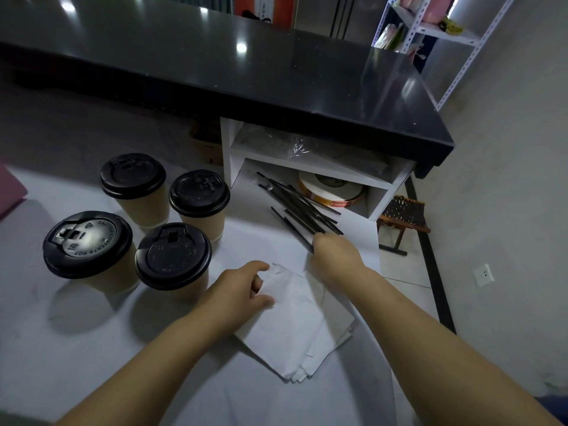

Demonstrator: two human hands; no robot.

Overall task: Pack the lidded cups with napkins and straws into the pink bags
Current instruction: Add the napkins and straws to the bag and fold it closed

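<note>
Several kraft paper cups with black lids (173, 252) stand in a cluster on the white table (76, 348), left of my hands. A stack of white napkins (302, 327) lies in front of me; my left hand (242, 292) pinches the top napkin's near corner between thumb and fingers. A loose pile of black straws (296, 204) lies at the mouth of a white shelf unit. My right hand (335, 252) is curled round the near ends of some straws. A pink bag (9, 190) shows only as a corner at the far left edge.
The white shelf unit (379, 198) sits under a black counter (246, 66) and holds a round tin (333, 189) and clear plastic wrap. A small wooden stool (402, 216) stands on the floor at the right. A metal rack (430, 26) stands at the back right.
</note>
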